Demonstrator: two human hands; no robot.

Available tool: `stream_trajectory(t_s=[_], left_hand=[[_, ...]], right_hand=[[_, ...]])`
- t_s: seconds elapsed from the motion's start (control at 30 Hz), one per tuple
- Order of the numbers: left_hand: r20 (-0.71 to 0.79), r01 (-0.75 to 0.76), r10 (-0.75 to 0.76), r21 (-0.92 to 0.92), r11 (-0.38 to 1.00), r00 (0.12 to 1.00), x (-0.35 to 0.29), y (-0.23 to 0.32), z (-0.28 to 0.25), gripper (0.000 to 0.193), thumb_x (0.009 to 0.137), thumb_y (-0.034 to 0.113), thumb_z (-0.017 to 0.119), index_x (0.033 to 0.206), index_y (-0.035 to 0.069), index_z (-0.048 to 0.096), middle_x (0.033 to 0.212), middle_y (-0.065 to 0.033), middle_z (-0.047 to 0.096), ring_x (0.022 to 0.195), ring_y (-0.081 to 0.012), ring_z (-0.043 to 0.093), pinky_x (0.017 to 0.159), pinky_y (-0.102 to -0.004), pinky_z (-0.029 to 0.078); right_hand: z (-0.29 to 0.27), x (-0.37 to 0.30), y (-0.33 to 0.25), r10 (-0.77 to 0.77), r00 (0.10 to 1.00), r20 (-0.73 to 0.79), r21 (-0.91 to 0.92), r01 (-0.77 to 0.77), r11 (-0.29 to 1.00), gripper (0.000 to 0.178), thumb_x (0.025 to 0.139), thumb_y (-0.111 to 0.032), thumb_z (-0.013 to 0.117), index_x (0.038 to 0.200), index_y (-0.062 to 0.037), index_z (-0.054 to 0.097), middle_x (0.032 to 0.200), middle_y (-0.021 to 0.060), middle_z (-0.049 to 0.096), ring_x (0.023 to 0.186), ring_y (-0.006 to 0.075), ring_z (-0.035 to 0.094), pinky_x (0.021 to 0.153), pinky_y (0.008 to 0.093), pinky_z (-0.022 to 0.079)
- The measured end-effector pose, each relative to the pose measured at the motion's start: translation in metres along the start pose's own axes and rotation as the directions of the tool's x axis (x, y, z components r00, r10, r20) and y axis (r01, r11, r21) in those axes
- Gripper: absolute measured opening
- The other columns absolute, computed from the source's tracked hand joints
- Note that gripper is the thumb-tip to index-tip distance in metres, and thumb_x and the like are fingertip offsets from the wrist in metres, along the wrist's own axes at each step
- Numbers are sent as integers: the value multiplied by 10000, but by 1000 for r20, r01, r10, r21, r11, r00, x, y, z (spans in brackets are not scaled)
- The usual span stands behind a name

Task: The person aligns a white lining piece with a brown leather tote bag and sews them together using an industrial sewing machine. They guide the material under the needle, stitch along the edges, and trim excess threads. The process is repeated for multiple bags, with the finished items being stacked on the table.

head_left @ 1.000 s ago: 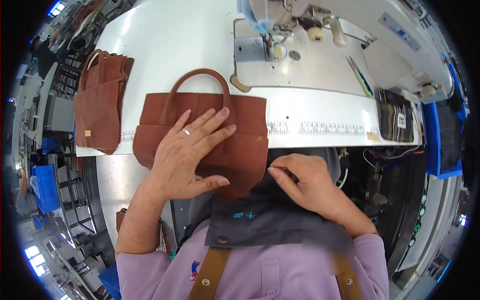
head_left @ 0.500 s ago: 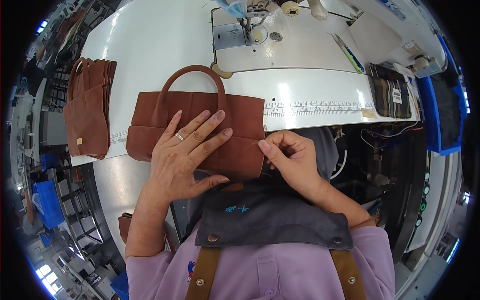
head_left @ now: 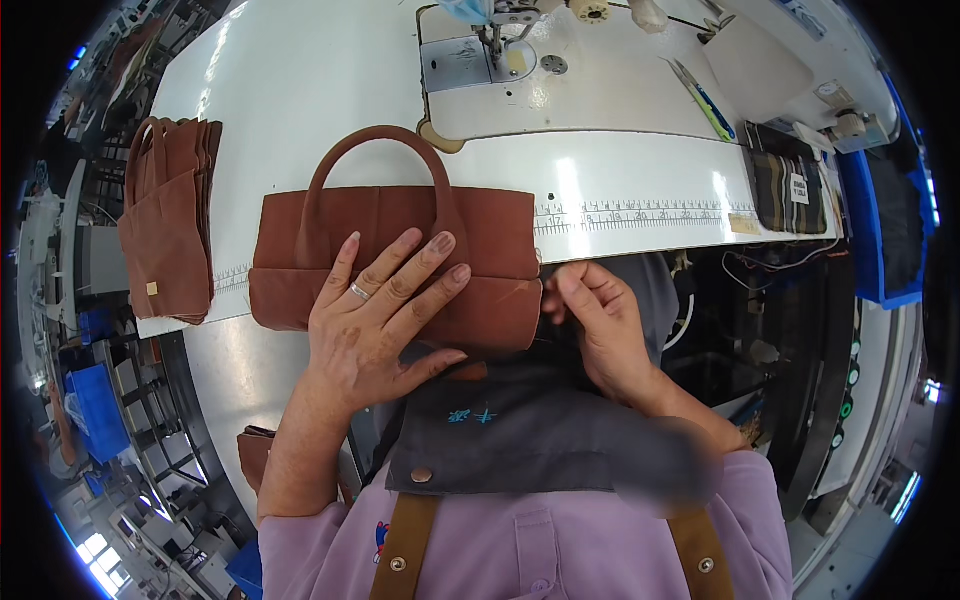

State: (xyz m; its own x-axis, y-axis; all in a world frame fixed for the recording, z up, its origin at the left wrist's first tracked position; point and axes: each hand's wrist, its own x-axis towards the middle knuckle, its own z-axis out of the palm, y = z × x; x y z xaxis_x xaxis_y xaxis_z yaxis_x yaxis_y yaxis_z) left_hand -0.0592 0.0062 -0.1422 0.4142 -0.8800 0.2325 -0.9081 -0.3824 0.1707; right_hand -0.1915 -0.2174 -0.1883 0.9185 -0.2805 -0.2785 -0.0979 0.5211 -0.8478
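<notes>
A brown leather handbag panel (head_left: 495, 235) with a rounded handle (head_left: 375, 135) lies across the table's front edge. My left hand (head_left: 375, 325) rests flat on its lower part, fingers spread, a ring on one finger. Just beside the panel's right edge is my right hand (head_left: 605, 325), its fingers curled and the thumb pressed to the forefinger. Whatever may be between those fingertips is too small to make out. Farther left, a stack of similar brown leather panels (head_left: 168, 235) with handles lies on the table.
Beyond the panel stands a sewing machine (head_left: 495, 45) on the white table (head_left: 270, 85). Green-and-blue tweezers (head_left: 703, 105) lie to its right, near a striped pouch (head_left: 785, 190). A blue bin (head_left: 885, 290) hangs at the right. Printed ruler marks (head_left: 640, 215) follow the front edge.
My right hand has drawn slightly right, off the panel's edge. The panel has straightened a little beneath my left hand, which stays flat on it.
</notes>
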Motion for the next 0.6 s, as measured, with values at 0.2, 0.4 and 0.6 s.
stream_trajectory(t_s=[0.2,0.4,0.6], left_hand=[[-11,-4,2,-208,978,1000,-1,-3,-8,736,806,589,721,1417,200,588,1525,-73,513,1420,-281,472,1206,-578,215],[-333,58,-120,-190,980,935,11,-36,-23,767,856,569,701,1466,149,503,1546,-118,461,1475,-335,374,1183,-665,169],[-221,116,-229,-429,896,948,25,-47,-44,824,780,512,793,1410,55,526,1321,-128,641,1280,-323,576,1103,-504,385]], right_hand=[[7,4,2,61,973,223,-202,-15,979,445,1005,-280,665,1341,6,609,1195,54,674,1068,112,600,954,291,469],[18,10,9,-54,993,103,-160,70,985,315,1067,-194,544,1242,54,631,1168,113,690,1038,149,641,946,310,494],[-7,1,-10,-306,890,339,-527,448,722,439,1025,-370,611,1099,57,678,1016,106,703,909,155,631,839,307,477]])
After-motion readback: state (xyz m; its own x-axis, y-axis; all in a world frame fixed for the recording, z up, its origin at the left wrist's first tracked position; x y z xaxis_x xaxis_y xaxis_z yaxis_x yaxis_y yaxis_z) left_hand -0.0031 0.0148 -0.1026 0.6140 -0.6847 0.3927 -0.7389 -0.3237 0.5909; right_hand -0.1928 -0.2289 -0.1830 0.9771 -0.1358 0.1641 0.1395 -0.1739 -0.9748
